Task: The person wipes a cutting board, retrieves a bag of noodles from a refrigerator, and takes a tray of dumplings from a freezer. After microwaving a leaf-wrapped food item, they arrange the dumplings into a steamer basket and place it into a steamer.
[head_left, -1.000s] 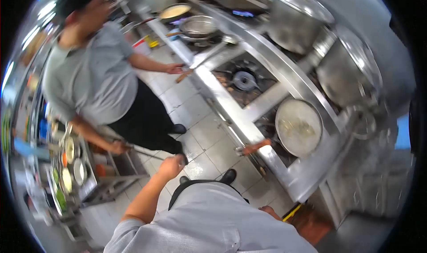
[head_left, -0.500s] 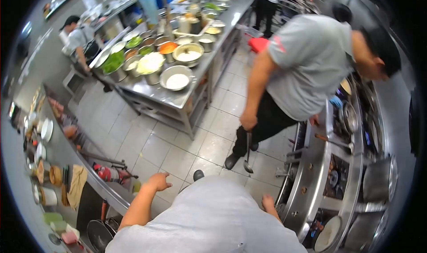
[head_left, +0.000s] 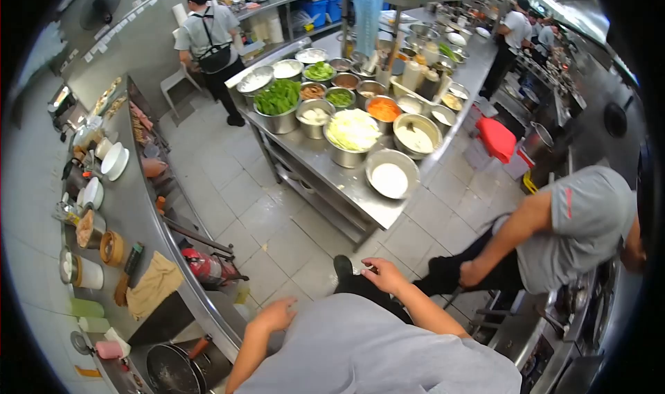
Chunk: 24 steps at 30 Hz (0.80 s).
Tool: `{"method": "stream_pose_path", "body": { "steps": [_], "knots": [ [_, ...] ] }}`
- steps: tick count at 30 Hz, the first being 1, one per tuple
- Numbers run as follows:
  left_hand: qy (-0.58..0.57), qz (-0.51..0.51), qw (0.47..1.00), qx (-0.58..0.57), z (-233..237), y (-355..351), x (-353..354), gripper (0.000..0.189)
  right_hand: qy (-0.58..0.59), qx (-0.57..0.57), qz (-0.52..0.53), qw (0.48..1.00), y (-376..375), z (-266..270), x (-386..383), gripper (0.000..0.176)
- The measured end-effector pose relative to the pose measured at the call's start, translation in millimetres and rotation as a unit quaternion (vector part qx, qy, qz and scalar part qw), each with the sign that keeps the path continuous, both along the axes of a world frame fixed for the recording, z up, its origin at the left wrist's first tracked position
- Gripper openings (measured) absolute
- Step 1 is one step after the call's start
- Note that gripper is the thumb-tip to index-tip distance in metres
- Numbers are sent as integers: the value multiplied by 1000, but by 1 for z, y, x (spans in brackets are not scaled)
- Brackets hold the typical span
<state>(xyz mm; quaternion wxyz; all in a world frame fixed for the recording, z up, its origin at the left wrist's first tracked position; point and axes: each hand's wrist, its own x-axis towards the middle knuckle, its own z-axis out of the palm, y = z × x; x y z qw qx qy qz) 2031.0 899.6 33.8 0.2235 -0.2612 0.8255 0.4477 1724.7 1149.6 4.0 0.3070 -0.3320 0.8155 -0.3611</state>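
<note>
My left hand (head_left: 277, 314) hangs low beside my grey shirt (head_left: 360, 349), its fingers loosely stretched and holding nothing that I can see. In front of my body is my right hand (head_left: 384, 276), with thumb and fingers apart and nothing plain between them. Ahead of it stands a steel worktable (head_left: 315, 160) bearing metal pots of food. Nearest on it are a bowl of white contents (head_left: 389, 179) and a pot of shredded cabbage (head_left: 353, 129). Left of my left hand runs a steel counter (head_left: 156, 210).
A co-worker (head_left: 575, 234) bends at the stove on the right, close to my right arm. Another person (head_left: 210, 37) stands at the back left. A red fire extinguisher (head_left: 206, 264) is under the left counter, and a frying pan (head_left: 173, 368) sits at lower left. A red lid (head_left: 496, 139) tops a bin.
My view has swung right and I have moved nearer the worktable. My right hand has risen in front of me. The co-worker now appears lower and farther right.
</note>
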Motion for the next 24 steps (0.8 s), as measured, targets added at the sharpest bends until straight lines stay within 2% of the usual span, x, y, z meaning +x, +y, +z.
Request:
{"method": "stream_pose_path", "body": {
  "steps": [3, 6, 8, 10, 12, 13, 15, 16, 18, 19, 21, 24],
  "knots": [
    [0, -5, 997, -74, -29, -53, 9, 64, -14, -38, 37, 998, -78, 14, -12, 39],
    [-29, 7, 990, -135, -28, -114, -5, 64, -11, -75, 71, 995, -158, 24, -29, 37],
    [-44, 44, 990, -125, -34, -159, -13, 65, -61, -123, 78, 987, -218, 31, -47, 33],
    [-52, 74, 989, -120, -30, -210, -28, 65, -60, -128, 113, 983, -284, 48, -73, 33],
    [-144, 93, 970, -172, -26, -247, -32, 65, -71, -148, 165, 972, -350, 79, -99, 32],
    [-146, 105, 969, -172, -20, -270, -36, 65, -47, -175, 190, 965, -385, 90, -113, 32],
    [-78, 193, 976, -68, -6, -309, -35, 61, -43, -206, 223, 952, -458, 117, -140, 32],
    [-82, 207, 973, -63, -4, -322, -32, 61, -29, -219, 248, 943, -496, 134, -152, 32],
    [-1, 319, 925, -205, -3, -346, -29, 51, 33, -261, 293, 919, -574, 172, -177, 32],
    [1, 332, 921, -202, -8, -356, -29, 51, 81, -293, 313, 900, -613, 189, -186, 32],
    [75, 490, 859, -129, -27, -374, -24, 39, 185, -333, 339, 860, -689, 220, -199, 30],
    [21, 546, 821, -167, -37, -406, -35, 32, 305, -372, 401, 779, -810, 231, -220, 28]
  ]
}}
